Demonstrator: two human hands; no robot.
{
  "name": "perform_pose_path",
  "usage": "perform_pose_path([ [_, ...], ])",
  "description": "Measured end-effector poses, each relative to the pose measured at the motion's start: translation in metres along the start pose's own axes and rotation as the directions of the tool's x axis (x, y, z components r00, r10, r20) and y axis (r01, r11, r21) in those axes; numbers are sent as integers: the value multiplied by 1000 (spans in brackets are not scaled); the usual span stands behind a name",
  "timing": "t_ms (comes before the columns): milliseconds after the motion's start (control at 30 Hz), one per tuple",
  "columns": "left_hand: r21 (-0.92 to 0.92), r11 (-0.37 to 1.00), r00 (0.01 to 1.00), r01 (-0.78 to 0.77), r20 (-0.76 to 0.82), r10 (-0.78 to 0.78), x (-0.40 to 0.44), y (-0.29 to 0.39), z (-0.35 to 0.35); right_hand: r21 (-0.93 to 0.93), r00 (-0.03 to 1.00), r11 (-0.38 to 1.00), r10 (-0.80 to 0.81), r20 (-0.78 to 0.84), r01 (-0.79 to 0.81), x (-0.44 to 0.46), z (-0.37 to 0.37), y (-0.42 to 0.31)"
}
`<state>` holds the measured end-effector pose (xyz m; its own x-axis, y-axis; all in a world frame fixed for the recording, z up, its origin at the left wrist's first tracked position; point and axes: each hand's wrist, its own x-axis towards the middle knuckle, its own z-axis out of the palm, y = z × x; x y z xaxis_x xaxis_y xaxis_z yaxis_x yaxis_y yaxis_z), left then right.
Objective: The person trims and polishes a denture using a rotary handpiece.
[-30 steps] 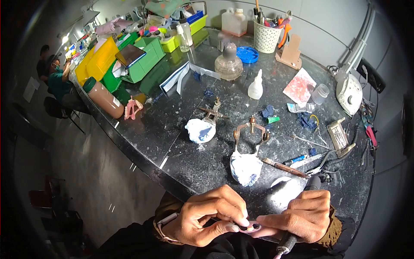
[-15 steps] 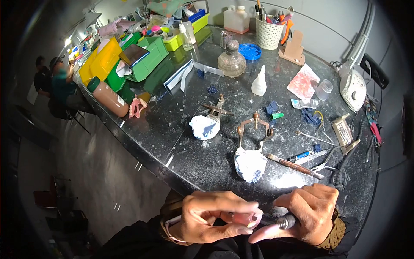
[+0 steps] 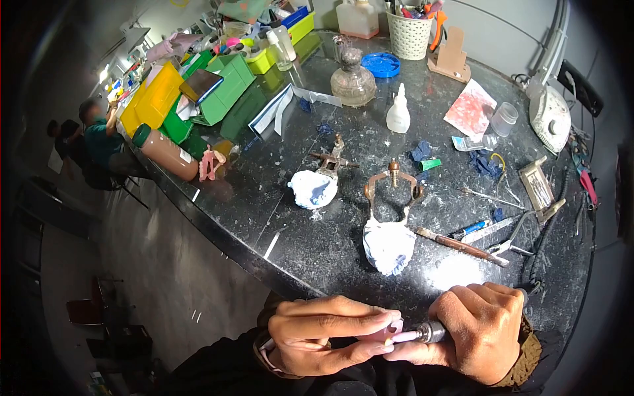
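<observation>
Near the table's front edge, my left hand (image 3: 323,333) pinches a small pink denture piece (image 3: 395,326) between thumb and fingers; most of it is hidden. My right hand (image 3: 482,333) is wrapped around a dark rotary handpiece (image 3: 432,332), whose body disappears into the fist. Its pale pink grinding bit (image 3: 405,336) points left and meets the denture piece, or lies right against it. Just beyond my hands is a white plaster cast (image 3: 388,247) on a brass articulator frame (image 3: 394,178). A second plaster cast (image 3: 313,189) with a metal mount lies farther left.
On the right lie a brown-handled tool (image 3: 462,247), pliers (image 3: 508,245) and a black cord (image 3: 545,228). Farther back stand a white dropper bottle (image 3: 398,113) and a glass burner (image 3: 352,86). A brown bottle (image 3: 165,153) lies at left near bins (image 3: 153,99). Two people sit beyond.
My right hand has brought the handpiece bit to the denture piece, where there was a gap before. The view has shifted slightly, and a seated person in the background has moved.
</observation>
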<state>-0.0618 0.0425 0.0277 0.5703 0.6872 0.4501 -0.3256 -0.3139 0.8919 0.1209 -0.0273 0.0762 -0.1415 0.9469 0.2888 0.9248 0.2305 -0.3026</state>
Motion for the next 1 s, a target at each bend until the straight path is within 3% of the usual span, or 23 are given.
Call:
perform_pose_path([
  [233, 44, 999, 1000, -27, 1, 27, -1, -4, -1, 11, 1000, 1000, -3, 2, 3, 1, 0, 1],
  [333, -91, 995, 998, -39, -43, 36, -5, -12, 3, -17, 1000, 1000, -8, 12, 8, 4, -4, 2],
  [800, -19, 997, 996, -76, 38, 76, -3, -12, -1, -1, 998, 998, -65, -24, 65, 3, 1, 4],
  [900, -19, 993, 991, -119, 59, 120, -2, -15, -2, -11, 1000, 1000, -7, -28, 7, 3, 1, 3],
  [1000, -26, 990, 989, -137, 45, 138, -2, -17, -1, -39, 997, 997, -68, 19, 69, 3, -5, 3],
])
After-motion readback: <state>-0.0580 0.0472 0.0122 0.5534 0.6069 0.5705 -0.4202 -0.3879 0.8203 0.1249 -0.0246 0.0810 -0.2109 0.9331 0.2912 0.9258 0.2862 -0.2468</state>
